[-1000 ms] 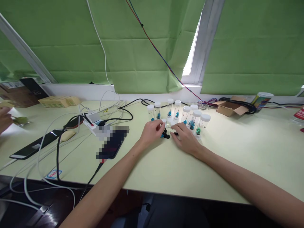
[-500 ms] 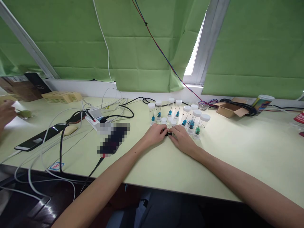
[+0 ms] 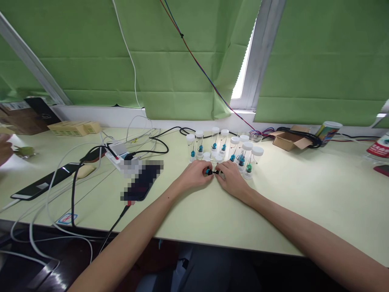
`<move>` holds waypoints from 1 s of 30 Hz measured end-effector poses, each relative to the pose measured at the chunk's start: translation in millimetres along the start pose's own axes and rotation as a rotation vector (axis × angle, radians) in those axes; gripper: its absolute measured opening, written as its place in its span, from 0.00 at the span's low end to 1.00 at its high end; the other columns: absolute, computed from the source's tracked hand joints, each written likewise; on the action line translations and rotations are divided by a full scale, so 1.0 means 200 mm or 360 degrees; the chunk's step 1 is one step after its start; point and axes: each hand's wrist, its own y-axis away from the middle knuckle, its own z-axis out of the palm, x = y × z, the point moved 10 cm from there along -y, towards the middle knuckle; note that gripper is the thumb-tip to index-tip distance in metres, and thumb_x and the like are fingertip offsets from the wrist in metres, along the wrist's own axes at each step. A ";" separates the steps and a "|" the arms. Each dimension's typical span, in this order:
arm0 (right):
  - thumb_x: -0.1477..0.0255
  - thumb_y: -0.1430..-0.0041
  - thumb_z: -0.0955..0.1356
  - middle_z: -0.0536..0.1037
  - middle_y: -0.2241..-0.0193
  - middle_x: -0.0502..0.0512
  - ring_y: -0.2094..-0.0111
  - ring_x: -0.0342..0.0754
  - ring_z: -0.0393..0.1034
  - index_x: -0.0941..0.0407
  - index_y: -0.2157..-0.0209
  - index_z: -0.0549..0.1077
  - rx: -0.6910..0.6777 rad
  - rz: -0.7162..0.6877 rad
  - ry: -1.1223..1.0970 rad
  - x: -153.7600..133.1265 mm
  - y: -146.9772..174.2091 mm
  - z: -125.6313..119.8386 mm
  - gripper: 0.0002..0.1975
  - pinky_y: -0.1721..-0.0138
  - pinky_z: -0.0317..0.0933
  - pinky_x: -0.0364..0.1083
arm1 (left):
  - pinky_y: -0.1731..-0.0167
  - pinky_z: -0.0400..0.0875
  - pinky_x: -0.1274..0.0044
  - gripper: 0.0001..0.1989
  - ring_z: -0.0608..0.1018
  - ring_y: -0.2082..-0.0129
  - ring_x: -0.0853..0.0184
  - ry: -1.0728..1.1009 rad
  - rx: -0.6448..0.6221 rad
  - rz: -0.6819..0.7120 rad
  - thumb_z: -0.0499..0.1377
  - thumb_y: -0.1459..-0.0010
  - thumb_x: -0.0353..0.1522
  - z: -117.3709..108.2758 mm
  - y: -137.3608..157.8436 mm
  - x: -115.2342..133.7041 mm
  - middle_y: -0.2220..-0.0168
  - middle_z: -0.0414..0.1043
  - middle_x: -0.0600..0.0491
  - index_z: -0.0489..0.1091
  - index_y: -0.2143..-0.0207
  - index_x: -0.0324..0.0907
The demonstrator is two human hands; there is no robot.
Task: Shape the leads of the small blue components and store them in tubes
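Pieces [image 3: 209, 172], small and dark, are pinched by left hand [image 3: 196, 175] and right hand [image 3: 233, 178]. Farther off, capped vials [image 3: 224, 142] are clustered.

Near the clear, white-capped plastic tubes [image 3: 242, 156], we can't make out the tiny black parts [image 3: 210, 172] our bare fingers [image 3: 201, 165] partly hide.

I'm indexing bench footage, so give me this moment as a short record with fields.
Left hand: fingertips at a small black-and-blue part, grip partly hidden
Right hand: fingertips at a small black part
Parts joined: cannot tell
Beyond hands: standing clear vials with white caps, several holding blue pieces, one a green piece
Left side: dark phone-like device, white power strip
Right side: open cardboard box
Far left: another person's hand
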 end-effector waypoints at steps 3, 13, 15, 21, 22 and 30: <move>0.77 0.39 0.65 0.76 0.60 0.60 0.54 0.58 0.66 0.54 0.61 0.71 -0.0016 0.0022 -0.0003 0.00 0.00 0.00 0.06 0.49 0.59 0.57 | 0.74 0.58 0.74 0.06 0.68 0.76 0.67 0.0005 -0.0034 0.0029 0.58 0.45 0.34 0.02 0.00 0.00 0.75 0.69 0.54 0.74 0.67 0.43; 0.73 0.37 0.65 0.76 0.58 0.61 0.54 0.57 0.68 0.56 0.56 0.69 0.0186 0.0062 -0.0190 0.02 0.01 -0.06 0.07 0.48 0.61 0.57 | 0.72 0.60 0.74 0.07 0.70 0.73 0.66 0.0062 0.0062 0.0072 0.56 0.39 0.34 0.00 -0.01 -0.01 0.72 0.71 0.53 0.72 0.66 0.42; 0.73 0.36 0.63 0.77 0.57 0.61 0.53 0.57 0.69 0.56 0.54 0.69 0.0297 0.0070 -0.0250 0.03 0.01 -0.09 0.09 0.50 0.63 0.56 | 0.71 0.62 0.74 0.08 0.70 0.73 0.67 0.0107 0.0161 0.0055 0.55 0.37 0.36 -0.03 -0.01 -0.02 0.71 0.71 0.53 0.71 0.64 0.42; 0.75 0.37 0.61 0.76 0.55 0.63 0.51 0.58 0.69 0.57 0.49 0.66 0.0408 0.0094 -0.0241 0.05 0.01 -0.12 0.15 0.49 0.64 0.58 | 0.70 0.66 0.76 0.10 0.71 0.73 0.69 0.0259 0.0594 -0.0082 0.55 0.36 0.39 -0.17 0.02 -0.06 0.68 0.72 0.54 0.69 0.62 0.43; 0.75 0.37 0.61 0.75 0.55 0.64 0.50 0.58 0.69 0.57 0.49 0.66 0.0399 0.0105 -0.0239 0.05 0.01 -0.12 0.15 0.48 0.64 0.58 | 0.70 0.66 0.76 0.10 0.72 0.74 0.70 0.0304 0.0649 -0.0117 0.55 0.36 0.40 -0.19 0.03 -0.07 0.67 0.73 0.54 0.68 0.62 0.43; 0.76 0.39 0.61 0.74 0.51 0.65 0.48 0.58 0.69 0.57 0.46 0.63 0.0297 0.0186 -0.0231 0.08 0.01 -0.08 0.19 0.46 0.64 0.60 | 0.73 0.69 0.78 0.09 0.76 0.74 0.71 0.0474 0.0837 -0.0303 0.55 0.37 0.39 -0.24 0.05 -0.13 0.61 0.73 0.53 0.66 0.59 0.44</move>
